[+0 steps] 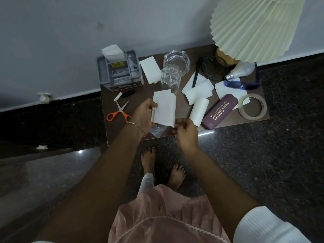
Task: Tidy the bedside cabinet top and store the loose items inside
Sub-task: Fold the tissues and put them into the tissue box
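Observation:
My left hand [142,114] grips a white tissue [164,107] by its left edge, lifted just above the front of the brown cabinet top [140,95]. My right hand [185,132] hovers at the tissue's lower right corner with fingers curled; whether it pinches the corner is unclear. Loose on the top lie orange scissors [119,113], a paper roll [199,111], a maroon spectacle case [219,111], a tape ring [252,106], blue sunglasses [243,85], a bulb [240,70], a pen [196,76] and more tissues [149,69].
A grey tissue box [120,71] stands at the back left. Two glass ashtrays [175,67] sit mid-back, a black cable [212,67] beside them. A pleated lamp [256,27] overhangs the back right corner. A clear plastic scrap [157,130] lies at the front edge. Dark polished floor surrounds the cabinet.

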`<state>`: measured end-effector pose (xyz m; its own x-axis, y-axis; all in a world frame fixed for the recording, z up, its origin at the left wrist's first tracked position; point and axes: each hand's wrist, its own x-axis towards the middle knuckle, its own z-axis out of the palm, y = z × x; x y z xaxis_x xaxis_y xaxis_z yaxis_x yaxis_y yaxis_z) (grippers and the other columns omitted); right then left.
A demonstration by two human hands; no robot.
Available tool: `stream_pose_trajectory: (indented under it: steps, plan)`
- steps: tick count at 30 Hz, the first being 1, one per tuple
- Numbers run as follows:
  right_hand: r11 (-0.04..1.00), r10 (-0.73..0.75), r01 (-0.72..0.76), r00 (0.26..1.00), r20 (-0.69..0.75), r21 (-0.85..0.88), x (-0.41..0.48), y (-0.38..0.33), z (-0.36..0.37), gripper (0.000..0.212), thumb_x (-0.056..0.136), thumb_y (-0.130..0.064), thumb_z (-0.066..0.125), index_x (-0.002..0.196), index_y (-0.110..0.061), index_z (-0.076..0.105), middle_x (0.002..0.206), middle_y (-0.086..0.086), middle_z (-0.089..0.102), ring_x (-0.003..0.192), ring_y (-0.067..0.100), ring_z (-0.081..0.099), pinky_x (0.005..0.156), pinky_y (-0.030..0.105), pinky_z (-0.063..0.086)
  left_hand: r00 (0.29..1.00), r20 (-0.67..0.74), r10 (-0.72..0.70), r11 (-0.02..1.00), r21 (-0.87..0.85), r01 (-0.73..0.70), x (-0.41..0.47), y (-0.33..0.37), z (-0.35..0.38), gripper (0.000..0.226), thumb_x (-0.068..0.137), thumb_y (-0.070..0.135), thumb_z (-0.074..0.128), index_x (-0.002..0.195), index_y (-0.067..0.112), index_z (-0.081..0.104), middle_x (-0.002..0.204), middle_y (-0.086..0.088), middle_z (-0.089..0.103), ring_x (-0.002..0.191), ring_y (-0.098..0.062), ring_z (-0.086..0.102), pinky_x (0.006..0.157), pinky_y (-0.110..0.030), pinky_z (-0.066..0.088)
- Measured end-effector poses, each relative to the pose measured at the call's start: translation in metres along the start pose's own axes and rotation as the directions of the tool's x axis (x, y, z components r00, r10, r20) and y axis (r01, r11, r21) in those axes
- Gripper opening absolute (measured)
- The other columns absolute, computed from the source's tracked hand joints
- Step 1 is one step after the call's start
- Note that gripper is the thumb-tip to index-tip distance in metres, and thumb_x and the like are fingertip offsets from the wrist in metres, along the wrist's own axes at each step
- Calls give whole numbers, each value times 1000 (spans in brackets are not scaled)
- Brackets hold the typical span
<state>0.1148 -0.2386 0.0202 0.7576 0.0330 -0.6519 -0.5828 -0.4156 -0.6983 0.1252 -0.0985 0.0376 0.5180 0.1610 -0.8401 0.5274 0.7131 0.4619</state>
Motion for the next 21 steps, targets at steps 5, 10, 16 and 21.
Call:
stream_pose_trajectory:
  steps: [5,10,16,21]
  plan:
    - [810,212,-316,943,255,495,-3,-24,1,14,94,-5,54,99,-13,65,95,3,70,85,15,66,73,25,56,985,170,-34,995,-83,49,-9,-6,-7,34,89,20,30,111,11,54,103,-8,61,94,-27,60,80,-38,47]
    - [724,109,-305,936,335,619,1,-36,-1,23,91,-5,58,114,-7,62,113,12,68,100,25,66,76,31,59,994,112,15,1000,-20,-13,-13,-5,-10,21,88,22,51,105,12,59,99,-8,65,91,-27,62,73,-39,51]
    - [764,67,-279,931,359,582,-1,-46,5,19,91,-5,59,108,-13,64,111,11,68,97,24,65,81,36,55,968,-55,244,915,345,-210,-14,3,-23,24,80,18,73,101,9,65,95,-3,69,89,-21,66,73,-35,58]
    - [804,59,-253,934,351,538,-3,-60,19,20,90,-5,59,107,-15,64,98,4,69,82,17,64,70,31,52,947,-87,308,869,431,-243,-16,18,-37,33,80,8,71,112,9,60,105,-6,66,92,-20,63,80,-41,56]
